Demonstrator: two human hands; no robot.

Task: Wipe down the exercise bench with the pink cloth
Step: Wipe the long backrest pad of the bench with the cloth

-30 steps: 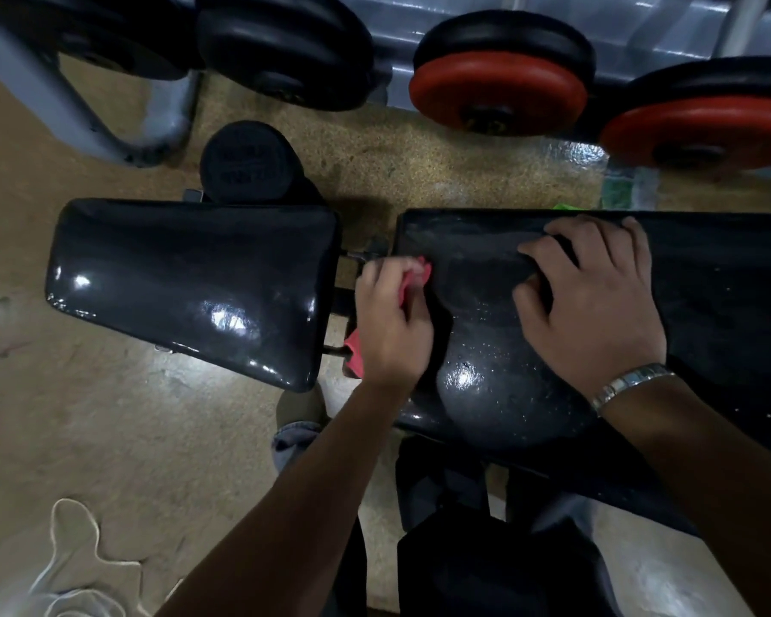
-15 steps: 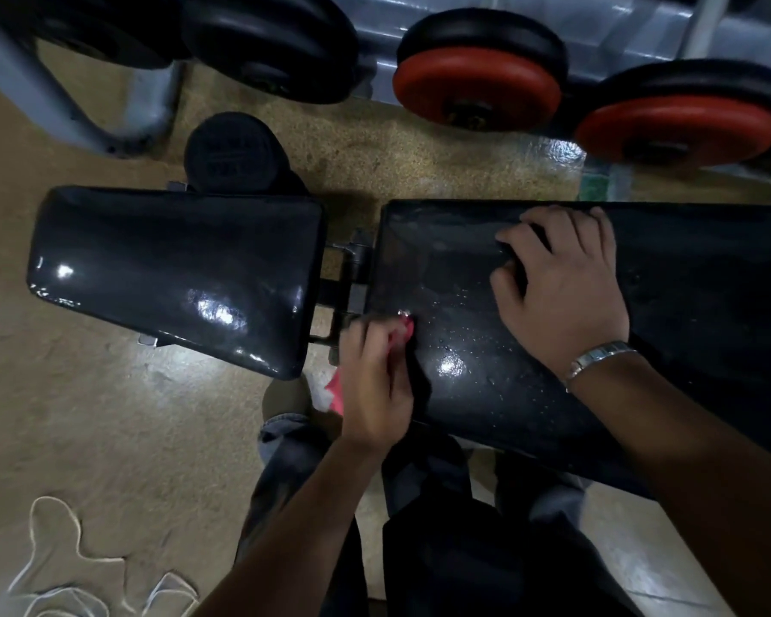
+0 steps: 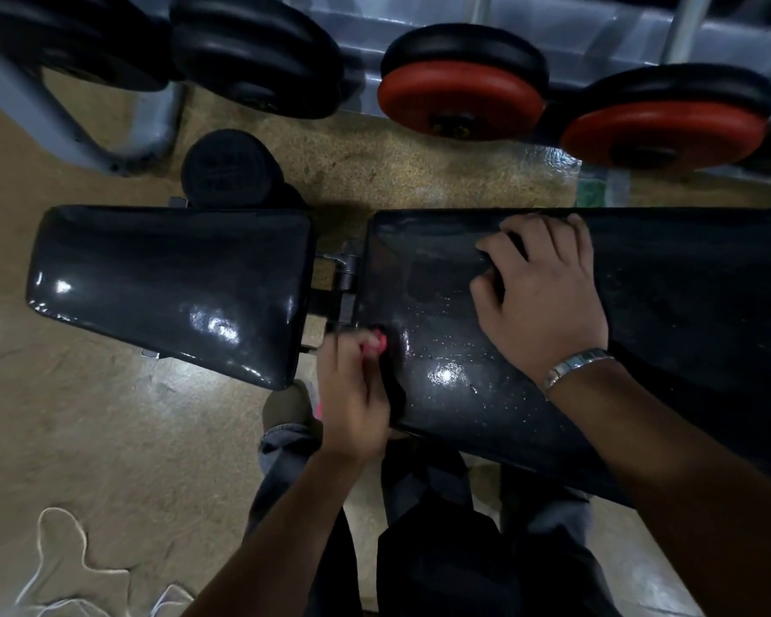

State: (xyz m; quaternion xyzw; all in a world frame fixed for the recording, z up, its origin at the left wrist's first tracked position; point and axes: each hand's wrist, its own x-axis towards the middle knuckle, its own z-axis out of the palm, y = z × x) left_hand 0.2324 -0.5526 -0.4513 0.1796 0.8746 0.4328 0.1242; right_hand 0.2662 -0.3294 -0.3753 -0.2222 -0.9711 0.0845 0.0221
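The black padded bench has a long back pad (image 3: 668, 313) on the right and a shorter seat pad (image 3: 170, 287) on the left, with a hinge gap between them. My left hand (image 3: 352, 394) holds the pink cloth (image 3: 377, 340) against the near left corner of the long pad; only small bits of pink show past my fingers. My right hand (image 3: 539, 296) rests on the long pad with its fingers curled at the far edge, a metal watch on the wrist. Small wet specks glisten on the pad near my hands.
Red and black weight plates (image 3: 459, 100) hang on a grey rack beyond the bench. A black round roller (image 3: 228, 169) sits behind the seat pad. My legs stand at the near side of the bench. A white cord (image 3: 63, 554) lies on the floor at lower left.
My left hand has slid the pink cloth down the left end of the long pad, from the middle of the edge to the near corner. My right hand stayed put.
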